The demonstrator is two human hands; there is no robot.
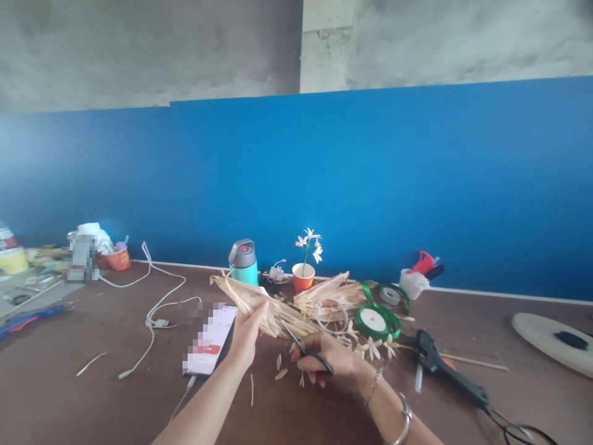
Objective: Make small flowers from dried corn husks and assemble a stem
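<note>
My left hand (250, 330) is closed around a dried corn husk (241, 293), its thumb lying on top. My right hand (327, 357) grips a pair of scissors (319, 360) with dark handles; the blades point up and left, at the edge of the husk. Whether the blades have husk between them I cannot tell. Small cut petal-like pieces (280, 374) lie on the table below the hands. More husks (333, 290) are piled behind, and several pale husk flowers (372, 348) lie right of my right hand.
A phone (210, 340) lies left of my left hand. Behind stand a teal flask (244, 266) and a paper cup (303, 278) with a white-flowered stem. Green ribbon spools (373, 320), a glue gun (447, 371) and a white pen cup (412, 284) are to the right; white cables (151, 309) at left.
</note>
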